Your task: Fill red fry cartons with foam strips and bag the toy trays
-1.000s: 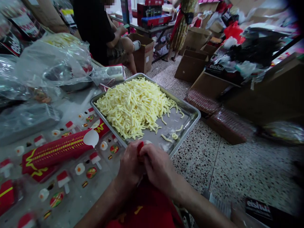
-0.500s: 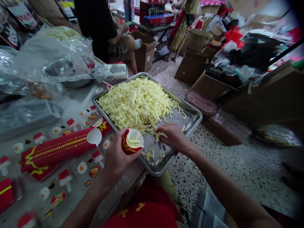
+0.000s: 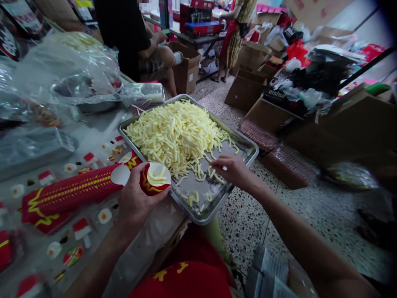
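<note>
My left hand (image 3: 135, 198) is wrapped around a red paper cup (image 3: 152, 187) with yellow zigzag lines, tilted with its mouth toward me. Several pale yellow sticks like raw french fries (image 3: 157, 179) lie inside the cup. Over the near right part of a metal tray (image 3: 214, 212), my right hand (image 3: 234, 171) hovers low, fingers stretched toward the left and loosely apart, with no fries visibly gripped. Scattered fries lie just under and beside its fingertips. A large heap of fries (image 3: 176, 132) fills the far left of the tray.
A nested stack of red paper cups (image 3: 74, 191) lies on the plastic-covered table (image 3: 102, 244) at left. Behind it are a clear plastic bag (image 3: 71, 62) and a plastic tray (image 3: 37, 149). Cardboard boxes (image 3: 246, 89) stand on the speckled floor. Two other people are farther back.
My right hand has lifted slightly off the fries, its fingers loosening. My left hand has shifted left with the cup, away from the tray. The view has turned slightly.
</note>
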`<state>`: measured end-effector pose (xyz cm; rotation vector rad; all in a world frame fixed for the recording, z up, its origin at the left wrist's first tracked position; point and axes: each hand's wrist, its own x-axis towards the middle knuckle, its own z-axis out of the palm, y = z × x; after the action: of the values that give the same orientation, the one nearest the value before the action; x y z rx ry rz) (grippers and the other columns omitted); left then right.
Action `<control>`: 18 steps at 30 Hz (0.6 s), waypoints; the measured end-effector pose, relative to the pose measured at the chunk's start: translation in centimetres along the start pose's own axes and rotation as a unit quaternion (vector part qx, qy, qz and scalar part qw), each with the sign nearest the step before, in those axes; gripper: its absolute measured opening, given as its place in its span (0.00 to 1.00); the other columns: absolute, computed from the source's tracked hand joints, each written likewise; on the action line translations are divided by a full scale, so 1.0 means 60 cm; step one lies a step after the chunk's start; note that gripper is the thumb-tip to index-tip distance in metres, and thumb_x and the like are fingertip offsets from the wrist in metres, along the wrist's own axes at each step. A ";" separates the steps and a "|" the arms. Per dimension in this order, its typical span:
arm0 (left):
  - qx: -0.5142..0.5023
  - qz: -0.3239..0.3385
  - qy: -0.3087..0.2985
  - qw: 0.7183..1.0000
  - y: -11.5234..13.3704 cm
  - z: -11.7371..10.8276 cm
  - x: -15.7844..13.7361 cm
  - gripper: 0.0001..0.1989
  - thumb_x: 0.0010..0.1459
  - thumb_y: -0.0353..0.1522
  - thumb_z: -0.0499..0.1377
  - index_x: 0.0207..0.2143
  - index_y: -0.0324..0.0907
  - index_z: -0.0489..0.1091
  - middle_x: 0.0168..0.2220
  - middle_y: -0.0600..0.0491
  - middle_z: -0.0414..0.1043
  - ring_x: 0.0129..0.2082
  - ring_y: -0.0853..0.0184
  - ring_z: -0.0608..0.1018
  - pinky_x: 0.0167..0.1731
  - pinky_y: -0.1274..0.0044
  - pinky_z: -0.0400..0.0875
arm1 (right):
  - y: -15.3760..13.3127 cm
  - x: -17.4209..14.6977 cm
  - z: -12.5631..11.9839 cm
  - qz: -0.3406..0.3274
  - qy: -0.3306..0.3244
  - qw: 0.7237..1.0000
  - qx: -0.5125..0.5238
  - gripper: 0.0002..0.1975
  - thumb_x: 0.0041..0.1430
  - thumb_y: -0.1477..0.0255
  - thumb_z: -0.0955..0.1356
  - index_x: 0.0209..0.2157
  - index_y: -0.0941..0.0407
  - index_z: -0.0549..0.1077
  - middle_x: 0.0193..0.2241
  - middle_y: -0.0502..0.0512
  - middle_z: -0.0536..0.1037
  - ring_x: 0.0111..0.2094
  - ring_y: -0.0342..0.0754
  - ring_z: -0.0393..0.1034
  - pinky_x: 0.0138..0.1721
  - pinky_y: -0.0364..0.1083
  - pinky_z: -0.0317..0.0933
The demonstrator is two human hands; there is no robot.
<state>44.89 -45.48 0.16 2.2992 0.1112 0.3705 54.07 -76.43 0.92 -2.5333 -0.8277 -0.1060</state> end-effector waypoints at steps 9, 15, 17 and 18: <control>0.020 0.038 -0.008 0.999 -0.010 -0.009 -0.014 0.39 0.47 0.40 0.71 0.59 0.46 0.60 0.53 0.49 0.72 0.50 0.58 0.78 0.51 0.67 0.74 | -0.025 0.095 0.010 -0.197 -0.223 0.950 -0.099 0.13 0.57 0.81 0.70 0.39 0.49 0.79 0.32 0.51 0.78 0.33 0.46 0.67 0.35 0.46 0.55; 0.008 0.045 -0.043 0.998 -0.010 -0.003 -0.010 0.40 0.46 0.40 0.72 0.59 0.47 0.60 0.53 0.48 0.72 0.49 0.57 0.78 0.52 0.65 0.74 | -0.026 0.104 0.010 -0.267 -0.254 0.922 -0.124 0.11 0.62 0.77 0.69 0.41 0.46 0.78 0.33 0.50 0.78 0.37 0.48 0.67 0.43 0.49 0.56; 0.017 0.057 -0.042 0.997 -0.005 0.000 -0.007 0.40 0.45 0.40 0.72 0.59 0.47 0.61 0.53 0.48 0.72 0.49 0.56 0.78 0.52 0.65 0.74 | -0.027 0.110 0.017 -0.293 -0.266 0.909 -0.130 0.08 0.62 0.77 0.70 0.38 0.48 0.78 0.33 0.50 0.77 0.37 0.48 0.67 0.45 0.49 0.56; 0.023 0.063 -0.042 0.997 -0.002 0.003 -0.005 0.39 0.45 0.39 0.72 0.58 0.46 0.61 0.53 0.48 0.72 0.50 0.56 0.78 0.52 0.65 0.73 | -0.027 0.112 0.022 -0.305 -0.271 0.904 -0.131 0.07 0.62 0.77 0.70 0.36 0.49 0.77 0.34 0.50 0.77 0.37 0.48 0.66 0.45 0.49 0.56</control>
<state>44.66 -45.57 -0.09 2.3702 -0.0676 0.3373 58.54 -71.06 1.86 -2.4650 -1.9264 0.3267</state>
